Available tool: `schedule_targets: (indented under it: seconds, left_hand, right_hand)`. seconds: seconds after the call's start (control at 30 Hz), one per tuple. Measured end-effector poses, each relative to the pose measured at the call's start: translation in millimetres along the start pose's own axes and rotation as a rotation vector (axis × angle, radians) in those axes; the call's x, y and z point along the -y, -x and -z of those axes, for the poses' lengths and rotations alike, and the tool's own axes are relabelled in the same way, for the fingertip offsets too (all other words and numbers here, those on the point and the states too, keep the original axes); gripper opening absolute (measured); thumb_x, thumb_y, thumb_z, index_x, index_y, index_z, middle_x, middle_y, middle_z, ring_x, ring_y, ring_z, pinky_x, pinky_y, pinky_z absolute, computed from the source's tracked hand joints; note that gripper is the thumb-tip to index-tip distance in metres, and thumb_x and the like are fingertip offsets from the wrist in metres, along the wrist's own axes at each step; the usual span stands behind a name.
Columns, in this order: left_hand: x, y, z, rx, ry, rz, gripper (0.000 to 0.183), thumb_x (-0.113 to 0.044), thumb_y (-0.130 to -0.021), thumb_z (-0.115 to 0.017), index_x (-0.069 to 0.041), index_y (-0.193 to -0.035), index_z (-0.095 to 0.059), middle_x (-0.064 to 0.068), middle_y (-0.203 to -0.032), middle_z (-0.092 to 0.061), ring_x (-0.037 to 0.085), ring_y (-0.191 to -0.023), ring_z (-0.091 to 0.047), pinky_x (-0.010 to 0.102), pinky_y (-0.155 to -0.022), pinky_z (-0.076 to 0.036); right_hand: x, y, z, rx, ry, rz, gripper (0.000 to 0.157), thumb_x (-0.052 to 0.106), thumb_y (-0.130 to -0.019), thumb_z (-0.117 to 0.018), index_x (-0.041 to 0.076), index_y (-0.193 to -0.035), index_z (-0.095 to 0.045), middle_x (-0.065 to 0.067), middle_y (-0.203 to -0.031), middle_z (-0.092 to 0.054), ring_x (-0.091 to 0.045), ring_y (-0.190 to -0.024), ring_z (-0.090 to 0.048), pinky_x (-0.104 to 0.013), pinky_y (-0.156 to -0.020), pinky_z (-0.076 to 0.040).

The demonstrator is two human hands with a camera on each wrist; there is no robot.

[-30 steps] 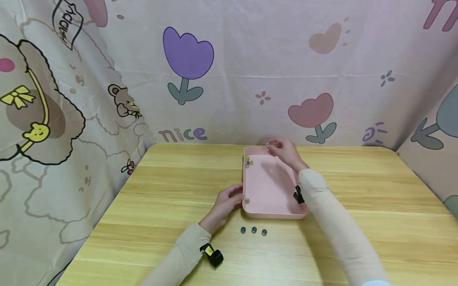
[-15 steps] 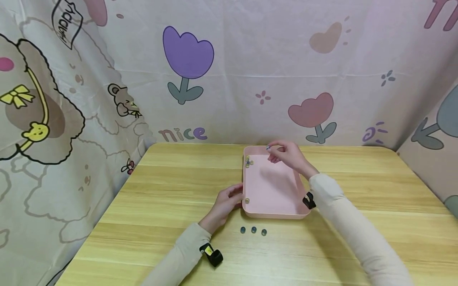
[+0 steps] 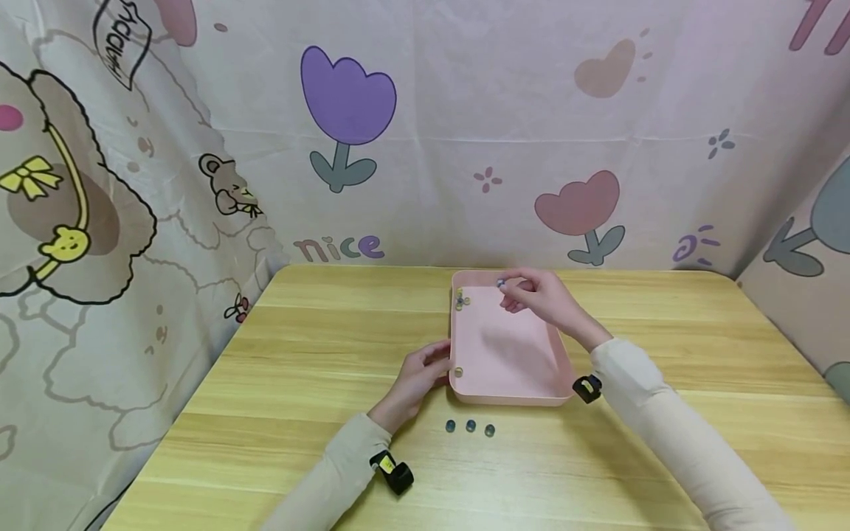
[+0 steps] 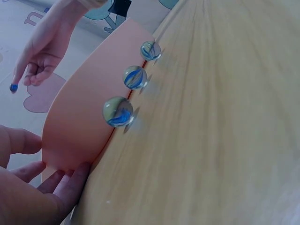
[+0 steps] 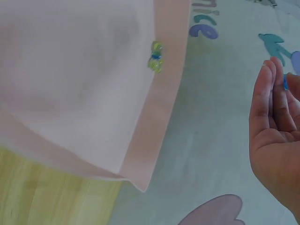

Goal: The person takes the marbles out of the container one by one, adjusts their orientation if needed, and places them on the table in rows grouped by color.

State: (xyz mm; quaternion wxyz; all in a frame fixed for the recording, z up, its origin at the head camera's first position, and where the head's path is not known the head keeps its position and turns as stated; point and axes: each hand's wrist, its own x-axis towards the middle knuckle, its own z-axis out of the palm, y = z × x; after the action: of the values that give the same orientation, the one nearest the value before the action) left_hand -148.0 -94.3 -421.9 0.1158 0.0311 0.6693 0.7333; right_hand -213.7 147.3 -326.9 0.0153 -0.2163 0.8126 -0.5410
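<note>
My right hand pinches a small blue marble between fingertips and thumb, above the far part of a pink tray. In the right wrist view, the hand hides most of that marble. My left hand rests its fingers against the tray's left wall near the front corner. Inside, a cluster of yellow marbles round a blue one sits by the far left wall. A single yellowish marble lies at the near left. Three clear marbles with blue swirls stand in a row before the tray.
The wooden table extends around the tray on all sides. A printed cloth hangs behind the table and along its sides. Both sleeves carry a black wrist camera, one at the left wrist and one at the right.
My right hand has come from the tray's far rim a little nearer and to the right, still pinching the blue marble. The left hand and the other marbles stay put.
</note>
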Motion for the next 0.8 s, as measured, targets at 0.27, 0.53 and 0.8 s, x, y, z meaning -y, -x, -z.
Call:
schedule_targets:
  seconds: [0.27, 0.53, 0.8]
  left_hand:
    - [0.0, -2.0, -2.3, 0.005, 0.002, -0.006, 0.046, 0.000, -0.094, -0.056, 0.008, -0.138, -0.045, 0.023, -0.134, -0.050, 0.032, -0.115, -0.054, 0.034, -0.090, -0.053]
    - [-1.6, -0.8, -1.3, -0.008, -0.005, -0.006, 0.045, 0.000, -0.094, -0.056, 0.008, -0.138, -0.046, 0.023, -0.134, -0.050, 0.033, -0.116, -0.053, 0.035, -0.089, -0.053]
    - [-1.1, -0.7, 0.1, -0.014, -0.006, 0.004, 0.045, -0.001, -0.094, -0.057, 0.006, -0.137, -0.047, 0.021, -0.133, -0.051, 0.031, -0.114, -0.054, 0.035, -0.089, -0.054]
  right_hand:
    - [9.8, 19.1, 0.4, 0.004, -0.026, -0.004, 0.024, 0.007, -0.094, -0.063, -0.008, -0.114, -0.061, -0.019, -0.087, -0.068, -0.022, -0.071, -0.069, -0.036, -0.069, -0.060]
    - [10.4, 42.2, -2.0, 0.027, -0.091, -0.020, 0.025, 0.007, -0.094, -0.063, -0.008, -0.113, -0.060, -0.017, -0.081, -0.068, -0.019, -0.072, -0.068, -0.033, -0.070, -0.060]
    - [7.5, 60.5, -6.7, 0.043, -0.115, -0.044, 0.025, 0.006, -0.094, -0.062, -0.009, -0.113, -0.060, -0.017, -0.080, -0.068, -0.021, -0.072, -0.068, -0.035, -0.070, -0.060]
